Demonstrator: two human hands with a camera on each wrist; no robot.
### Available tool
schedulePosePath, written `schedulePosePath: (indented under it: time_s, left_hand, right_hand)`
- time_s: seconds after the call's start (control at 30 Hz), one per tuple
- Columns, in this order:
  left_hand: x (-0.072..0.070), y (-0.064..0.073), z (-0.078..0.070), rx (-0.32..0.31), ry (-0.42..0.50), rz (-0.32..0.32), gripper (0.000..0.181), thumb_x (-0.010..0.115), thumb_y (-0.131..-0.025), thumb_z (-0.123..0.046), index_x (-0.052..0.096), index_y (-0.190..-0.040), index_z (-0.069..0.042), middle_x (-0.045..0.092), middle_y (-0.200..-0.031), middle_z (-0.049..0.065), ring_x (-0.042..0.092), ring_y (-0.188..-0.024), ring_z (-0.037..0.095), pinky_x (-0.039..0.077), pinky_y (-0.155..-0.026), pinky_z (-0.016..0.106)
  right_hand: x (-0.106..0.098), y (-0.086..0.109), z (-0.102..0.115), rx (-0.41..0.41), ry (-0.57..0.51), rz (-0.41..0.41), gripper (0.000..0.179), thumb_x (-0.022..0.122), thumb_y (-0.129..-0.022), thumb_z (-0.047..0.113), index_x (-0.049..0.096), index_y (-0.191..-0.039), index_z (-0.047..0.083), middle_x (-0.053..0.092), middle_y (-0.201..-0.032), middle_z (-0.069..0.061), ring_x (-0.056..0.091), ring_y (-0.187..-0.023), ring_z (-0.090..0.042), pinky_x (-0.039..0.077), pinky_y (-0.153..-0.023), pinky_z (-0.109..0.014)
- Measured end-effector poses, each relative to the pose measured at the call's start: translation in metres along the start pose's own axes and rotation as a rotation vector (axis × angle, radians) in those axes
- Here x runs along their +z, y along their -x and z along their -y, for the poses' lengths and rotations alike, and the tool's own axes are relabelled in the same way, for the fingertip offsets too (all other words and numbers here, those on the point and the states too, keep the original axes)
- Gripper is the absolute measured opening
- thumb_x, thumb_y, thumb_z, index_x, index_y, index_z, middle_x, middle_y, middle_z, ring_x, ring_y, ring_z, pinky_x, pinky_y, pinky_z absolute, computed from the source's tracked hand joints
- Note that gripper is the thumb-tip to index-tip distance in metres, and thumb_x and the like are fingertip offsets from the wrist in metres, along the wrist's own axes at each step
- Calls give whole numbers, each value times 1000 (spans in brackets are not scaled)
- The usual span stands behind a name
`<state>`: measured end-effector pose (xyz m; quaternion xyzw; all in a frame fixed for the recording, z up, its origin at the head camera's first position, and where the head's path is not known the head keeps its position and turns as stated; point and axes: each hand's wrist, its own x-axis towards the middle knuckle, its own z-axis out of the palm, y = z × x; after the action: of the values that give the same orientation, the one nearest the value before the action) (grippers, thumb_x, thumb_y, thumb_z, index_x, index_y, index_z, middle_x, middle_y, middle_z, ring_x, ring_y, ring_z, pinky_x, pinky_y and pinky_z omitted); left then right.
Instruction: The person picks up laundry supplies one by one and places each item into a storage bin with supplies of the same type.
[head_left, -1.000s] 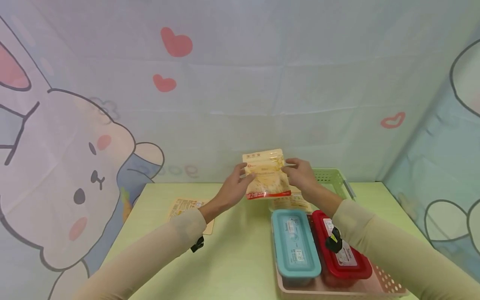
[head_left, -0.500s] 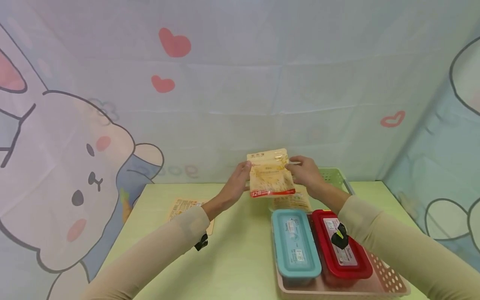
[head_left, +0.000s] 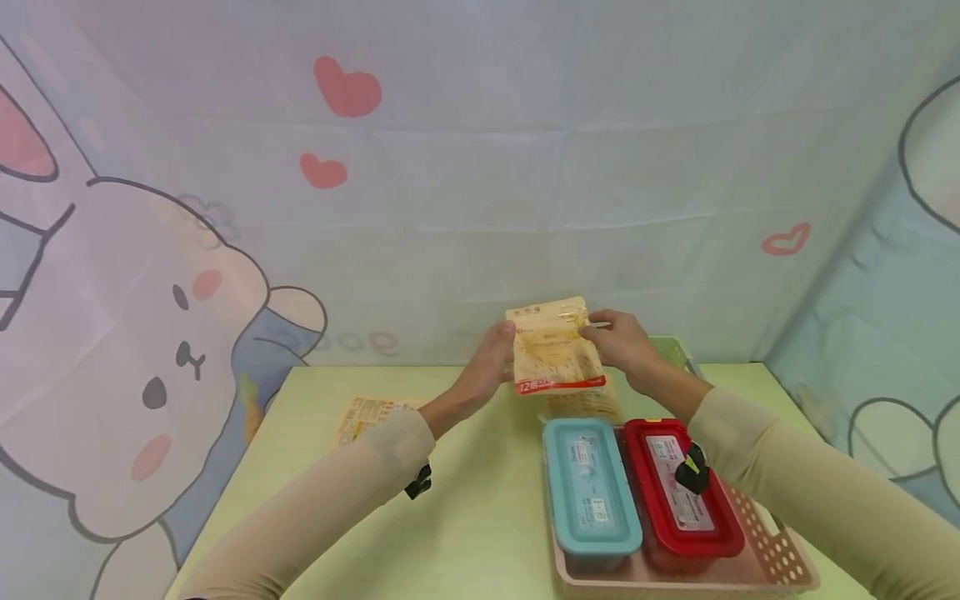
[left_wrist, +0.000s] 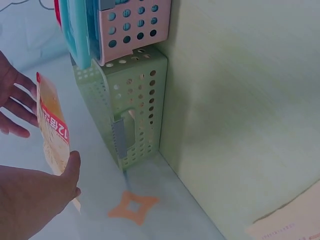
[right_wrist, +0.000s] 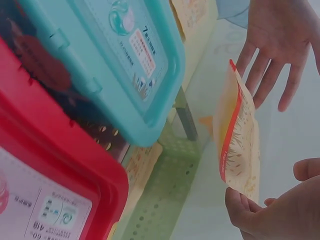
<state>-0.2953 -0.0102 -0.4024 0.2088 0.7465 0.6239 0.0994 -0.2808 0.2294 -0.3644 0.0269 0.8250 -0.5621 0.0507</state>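
Observation:
A flat cream-yellow pouch (head_left: 557,346) with a red band along its lower edge is held up above the far part of the table. My right hand (head_left: 624,343) pinches its right edge, thumb on the printed front and fingers behind. At the left edge is my left hand (head_left: 489,360); in the right wrist view that hand (right_wrist: 280,47) has straight, spread fingers, some passing behind the pouch (right_wrist: 239,140). A similar pouch (head_left: 583,407) lies in the green basket (head_left: 670,348) below. Another (head_left: 365,415) lies on the table, partly covered by the left sleeve.
A pink basket (head_left: 780,554) at the front right holds a blue-lidded box (head_left: 594,483) and a red-lidded box (head_left: 723,517) side by side. The right forearm passes over the red one. A printed cloth (head_left: 480,192) hangs behind the table (head_left: 450,517).
Both hands and the pouch have shifted a little to the right. My left thumb has come off the pouch's front to its left edge, and those fingers have straightened.

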Motion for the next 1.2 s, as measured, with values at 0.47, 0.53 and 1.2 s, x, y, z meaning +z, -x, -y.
schedulePosePath:
  time_s: [0.47, 0.53, 1.2]
  left_hand:
    - [16, -11, -1, -42, 46, 14, 75, 31, -114, -56, 22, -166, -2, 27, -169, 22, 39, -149, 48, 43, -115, 61]
    - [17, -13, -1, -56, 64, 22, 77, 31, -113, -57, 20, -166, -2, 27, -169, 22, 39, -149, 48, 42, -115, 60]
    - [26, -30, 4, -162, 192, 60, 82, 32, -111, -61, 16, -168, -5, 27, -167, 31, 34, -150, 52, 35, -119, 65]
  right_hand:
    - [-14, 0, -10, 13, 76, -7, 63, 51, -113, 33, 35, -159, -6, 42, -157, -29, 48, -140, -46, 46, -114, -57]
    - [-15, 1, -12, 24, 71, -13, 65, 49, -113, 39, 35, -159, -6, 44, -155, -29, 51, -137, -44, 48, -113, -55]
    - [-17, -4, -49, -17, 110, -61, 85, 41, -109, 63, 35, -160, -5, 46, -155, -28, 51, -137, -46, 48, -111, -58]
